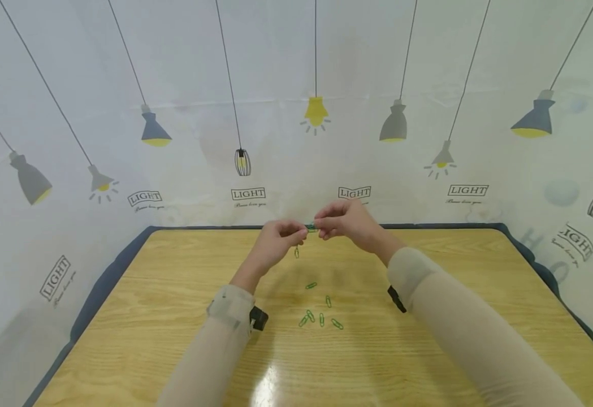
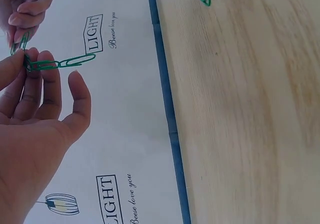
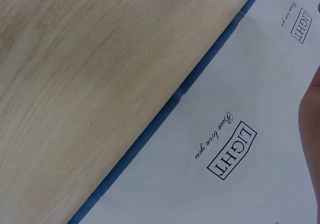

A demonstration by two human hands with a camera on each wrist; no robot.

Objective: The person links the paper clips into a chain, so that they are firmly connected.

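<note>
My left hand [image 1: 272, 244] pinches a short chain of green paper clips [image 2: 77, 61] between thumb and fingertips, raised over the far part of the table. The chain's free end dangles below these fingers in the head view. Close beside it, my right hand [image 1: 351, 224] pinches a green paper clip [image 2: 24, 41], which reaches across to the left fingertips. Where this clip meets the chain is partly hidden by the fingers. At the right wrist view's edge, only slivers of hand show.
Several loose green paper clips [image 1: 321, 320] lie scattered on the wooden table [image 1: 174, 316], nearer me than the hands. Behind the table's dark blue edging [image 1: 428, 226] rises a pale wall covering [image 1: 286, 141] printed with lamps.
</note>
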